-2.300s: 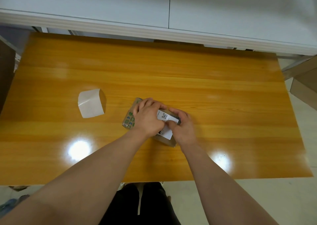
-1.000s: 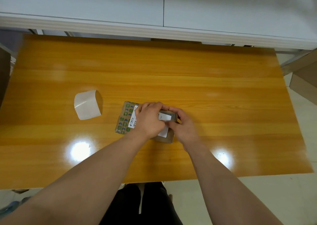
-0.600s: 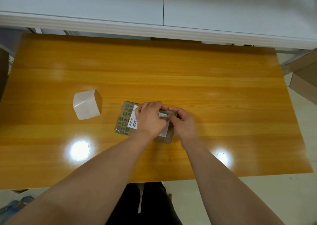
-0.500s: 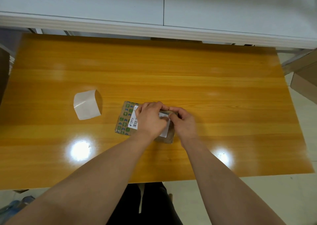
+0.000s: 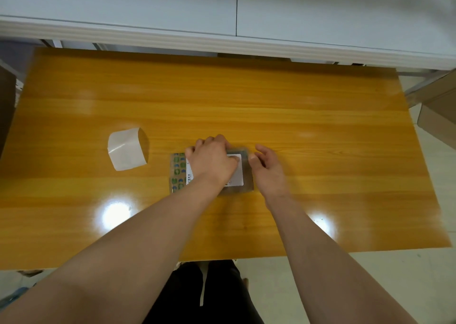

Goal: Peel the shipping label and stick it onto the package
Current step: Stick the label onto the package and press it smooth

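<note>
Hiding most of label (image 5: 236, 173): left hand (image 5: 212, 162)

Two bare forearms, no sleeves, no watch, no rings seen on left hand (image 5: 212, 162) or right hand (image 5: 267, 169). Dark trousers (image 5: 204, 296) below, with a pale strip down the middle.

White label (image 5: 236, 173) lies flat on brown package (image 5: 247, 173).

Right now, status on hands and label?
Left hand pressing label flat on package. Right hand open beside it. Backing paper lies apart, left.
</note>
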{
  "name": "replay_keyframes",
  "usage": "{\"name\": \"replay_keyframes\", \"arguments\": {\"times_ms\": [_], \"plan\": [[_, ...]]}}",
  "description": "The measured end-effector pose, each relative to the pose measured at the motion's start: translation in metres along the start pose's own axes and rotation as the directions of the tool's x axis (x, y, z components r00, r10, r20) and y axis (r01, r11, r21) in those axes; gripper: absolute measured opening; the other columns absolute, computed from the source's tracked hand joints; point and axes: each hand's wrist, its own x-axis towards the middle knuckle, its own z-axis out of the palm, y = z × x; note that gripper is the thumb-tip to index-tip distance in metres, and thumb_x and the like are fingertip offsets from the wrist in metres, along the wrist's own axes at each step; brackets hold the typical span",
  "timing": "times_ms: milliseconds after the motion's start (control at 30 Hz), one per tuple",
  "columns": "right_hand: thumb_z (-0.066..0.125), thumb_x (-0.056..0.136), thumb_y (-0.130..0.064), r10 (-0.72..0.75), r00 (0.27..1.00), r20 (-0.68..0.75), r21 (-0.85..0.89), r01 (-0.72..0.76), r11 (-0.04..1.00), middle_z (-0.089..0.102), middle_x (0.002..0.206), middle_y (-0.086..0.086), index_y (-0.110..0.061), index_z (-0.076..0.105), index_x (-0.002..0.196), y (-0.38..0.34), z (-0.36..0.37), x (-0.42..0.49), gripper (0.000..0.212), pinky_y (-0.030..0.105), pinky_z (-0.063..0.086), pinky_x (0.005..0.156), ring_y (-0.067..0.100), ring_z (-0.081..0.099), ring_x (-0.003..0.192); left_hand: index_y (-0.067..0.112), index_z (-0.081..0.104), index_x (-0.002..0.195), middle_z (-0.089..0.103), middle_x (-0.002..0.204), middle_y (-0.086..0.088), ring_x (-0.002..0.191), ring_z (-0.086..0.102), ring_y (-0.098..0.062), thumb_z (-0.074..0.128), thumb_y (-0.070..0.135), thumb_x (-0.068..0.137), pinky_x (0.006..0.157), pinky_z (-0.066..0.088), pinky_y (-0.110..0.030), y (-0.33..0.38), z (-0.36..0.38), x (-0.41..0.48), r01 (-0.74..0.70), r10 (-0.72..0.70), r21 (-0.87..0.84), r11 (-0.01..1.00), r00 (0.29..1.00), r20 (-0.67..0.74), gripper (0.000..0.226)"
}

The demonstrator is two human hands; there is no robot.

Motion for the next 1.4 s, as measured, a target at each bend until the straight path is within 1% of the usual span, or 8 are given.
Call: {"name": "replay_keyframes", "arguments": {"times_ms": [200,333,467,600,867,1000,1267,1400], "plan": [[0.058,0.096,-0.029,-0.093,0.994,0.062,-0.132,0.1,0.986,0.055,0.132,-0.007,-0.023,0.051,0.139,-0.009,0.005,-0.006,0.043,0.03,0.042,0.097,0.009,0.048,0.119,0.016,0.052,0.12,0.061,0.12,-0.008,0.112,0.052,-0.032,0.059,0.052,0.082,0.086,0.043,-0.041,-0.015,-0.011,0.009,0.177,-0.176,-0.005,0.984,0.982,0.069,0.052],[0.062,0.083,-0.036,-0.11,0.988,0.108,-0.317,0.139,0.938,0.056,0.137,0.001,-0.03,0.048,0.138,-0.012,0.018,-0.009,0.057,0.047,0.044,0.105,0.028,0.048,0.128,0.017,0.039,0.129,0.057,0.121,-0.01,0.102,0.059,-0.033,0.058,0.048,0.086,0.075,0.05,-0.041,-0.026,-0.013,0.004,0.266,-0.241,-0.189,0.945,0.96,0.146,0.056],[0.071,0.083,-0.034,-0.109,0.98,0.165,-0.44,0.173,0.881,0.026,0.159,0.002,-0.03,0.037,0.148,-0.014,0.017,-0.013,0.074,0.044,0.028,0.114,0.027,0.02,0.145,0.038,0.022,0.147,0.042,0.129,-0.003,0.097,0.056,-0.027,0.065,0.032,0.086,0.076,0.05,-0.038,-0.038,-0.014,-0.001,0.198,-0.074,-0.425,0.883,0.954,0.291,0.075],[0.083,0.075,-0.033,-0.068,0.963,0.262,-0.431,0.18,0.885,0.006,0.165,0.001,-0.032,0.032,0.151,-0.01,0.019,-0.016,0.091,0.038,0.026,0.114,0.024,0.008,0.151,0.043,0.019,0.151,0.022,0.13,-0.002,0.108,0.043,-0.027,0.065,0.002,0.083,0.083,0.05,-0.034,-0.045,-0.021,-0.001,0.163,0.123,-0.48,0.862,0.851,0.51,0.092],[0.075,0.079,-0.013,-0.147,0.976,0.16,-0.267,0.186,0.946,0.029,0.15,-0.002,-0.034,0.053,0.135,0.003,0.028,-0.01,0.063,0.04,0.042,0.11,0.022,0.033,0.14,0.032,0.043,0.139,0.03,0.131,-0.006,0.116,0.047,-0.03,0.068,0.001,0.078,0.097,0.051,-0.041,-0.051,-0.015,0.0,0.162,0.116,-0.468,0.869,0.852,0.51,0.073],[0.074,0.081,-0.013,-0.177,0.981,0.084,-0.227,0.192,0.955,0.038,0.126,-0.009,-0.03,0.062,0.126,0.005,0.033,-0.007,0.05,0.041,0.048,0.103,0.021,0.043,0.129,0.033,0.051,0.129,0.034,0.126,-0.004,0.111,0.048,-0.026,0.064,0.004,0.08,0.09,0.05,-0.034,-0.05,-0.01,-0.002,0.183,0.096,-0.526,0.83,0.884,0.458,0.058],[0.068,0.084,-0.015,-0.17,0.985,-0.009,-0.163,0.166,0.972,0.045,0.119,-0.006,-0.041,0.064,0.103,0.006,0.041,-0.001,0.032,0.039,0.054,0.088,0.025,0.047,0.124,0.037,0.064,0.102,0.046,0.121,-0.007,0.101,0.059,-0.025,0.067,0.016,0.07,0.088,0.054,-0.04,-0.042,-0.005,-0.005,0.241,0.025,-0.632,0.737,0.924,0.382,0.038],[0.068,0.085,-0.018,-0.19,0.981,-0.045,-0.173,0.18,0.968,0.047,0.117,-0.005,-0.039,0.065,0.101,0.008,0.044,0.001,0.027,0.044,0.049,0.097,0.027,0.048,0.123,0.025,0.069,0.091,0.068,0.104,-0.008,0.09,0.065,-0.023,0.066,0.007,0.074,0.075,0.051,-0.034,-0.037,-0.005,-0.001,0.321,-0.035,-0.718,0.618,0.923,0.382,0.024]]}}
